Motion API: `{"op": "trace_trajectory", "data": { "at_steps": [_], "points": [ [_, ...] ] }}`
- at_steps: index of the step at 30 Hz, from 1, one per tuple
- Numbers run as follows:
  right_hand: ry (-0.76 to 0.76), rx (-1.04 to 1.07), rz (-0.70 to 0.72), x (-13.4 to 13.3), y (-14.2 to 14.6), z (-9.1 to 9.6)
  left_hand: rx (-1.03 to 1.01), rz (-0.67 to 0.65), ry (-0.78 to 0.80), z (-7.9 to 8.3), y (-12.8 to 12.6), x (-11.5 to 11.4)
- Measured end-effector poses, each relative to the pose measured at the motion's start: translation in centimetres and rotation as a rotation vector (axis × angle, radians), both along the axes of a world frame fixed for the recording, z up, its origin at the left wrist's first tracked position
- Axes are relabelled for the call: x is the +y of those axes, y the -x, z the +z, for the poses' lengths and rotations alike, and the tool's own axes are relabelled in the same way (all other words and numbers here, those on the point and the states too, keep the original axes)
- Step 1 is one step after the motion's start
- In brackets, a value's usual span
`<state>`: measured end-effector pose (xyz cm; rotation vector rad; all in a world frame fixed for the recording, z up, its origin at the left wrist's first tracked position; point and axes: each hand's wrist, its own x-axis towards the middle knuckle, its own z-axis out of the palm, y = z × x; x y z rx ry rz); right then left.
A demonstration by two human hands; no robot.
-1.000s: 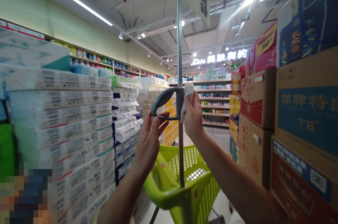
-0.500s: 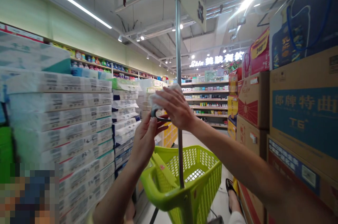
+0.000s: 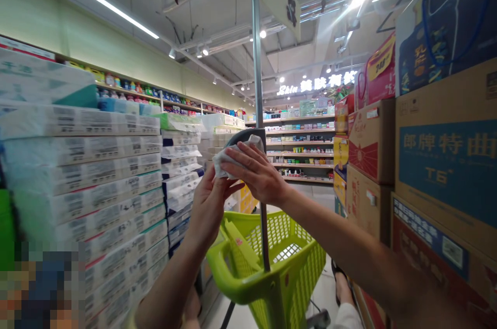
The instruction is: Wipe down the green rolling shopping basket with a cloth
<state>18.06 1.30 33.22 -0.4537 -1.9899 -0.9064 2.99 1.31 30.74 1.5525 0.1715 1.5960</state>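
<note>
My right hand [image 3: 258, 171] presses a crumpled white cloth [image 3: 222, 166] over a curved dark grey piece [image 3: 243, 136] beside a metal pole [image 3: 257, 65]. The top edge of this piece shows above the cloth; most of its face is covered. From below and to the left, my left hand [image 3: 205, 199] grips its lower left side, with the fingertips partly hidden by the cloth and my right hand. The pole rises from the handle end of a lime-green shopping cart [image 3: 236, 287] and carries a pale sign [image 3: 277, 0] at its top.
Stacks of white wrapped packs [image 3: 112, 150] stand on the left. On the right are piled cardboard boxes [image 3: 446, 104] and gift bags. Stocked shelves [image 3: 298, 150] line the far end. A person's foot in a dark shoe [image 3: 341, 285] is beside the cart.
My right hand and the cloth have moved down and slightly left across the grey piece. Its upper edge now shows above the cloth. My left hand stays at its lower side.
</note>
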Motion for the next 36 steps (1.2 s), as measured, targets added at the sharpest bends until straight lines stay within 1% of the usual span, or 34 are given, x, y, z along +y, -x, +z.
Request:
{"op": "trace_trajectory", "data": {
  "at_steps": [2,4,8,11,14,17,19,20,21,23,27,29,30,31,33,36],
  "points": [
    [0.003,0.108,0.033,0.1,0.3,-1.0,0.004,0.012,0.003,-0.1,0.0,0.1],
    [0.009,0.17,0.058,0.1,0.4,-2.7,-0.004,0.03,0.004,-0.2,0.1,0.2],
    [0.041,0.165,0.075,0.2,-1.0,-6.8,-0.007,0.037,0.003,-0.4,0.2,0.6],
    [0.095,0.136,0.047,0.4,-2.6,-9.3,-0.005,0.043,-0.002,-0.4,0.1,1.0],
    [0.168,0.136,0.026,0.8,-3.4,-10.7,-0.023,0.063,-0.001,-0.3,-0.1,1.5],
    [0.233,0.201,0.07,1.3,-3.4,-11.5,-0.041,0.075,0.006,-0.1,-0.4,2.2],
    [0.269,0.269,0.101,1.7,-3.1,-12.5,-0.039,0.077,0.019,-0.4,-0.6,2.8],
    [0.292,0.312,0.112,1.9,-2.9,-13.2,-0.025,0.074,0.026,-0.8,-0.7,3.1],
    [0.326,0.361,0.123,2.1,-2.7,-14.1,0.0,0.069,0.033,-1.4,-0.9,3.5],
    [0.406,0.475,0.152,2.5,-2.2,-16.2,0.097,0.051,0.051,-3.4,-1.4,4.2],
    [0.548,0.702,0.194,3.2,-0.9,-20.9,0.362,0.07,0.115,-9.2,-2.6,6.1],
    [0.63,0.784,0.197,3.6,-0.4,-22.7,0.463,0.062,0.148,-11.9,-3.0,7.0],
    [0.673,0.808,0.194,3.8,-0.1,-23.3,0.499,0.078,0.157,-13.0,-3.2,7.4],
    [0.709,0.818,0.186,4.0,0.0,-23.7,0.53,0.107,0.16,-13.9,-3.3,7.9],
    [0.756,0.803,0.155,4.5,0.2,-24.3,0.575,0.176,0.166,-15.1,-3.3,8.8],
    [0.774,0.761,0.084,5.4,0.1,-24.9,0.635,0.231,0.174,-15.7,-3.1,10.2]
  ]
}}
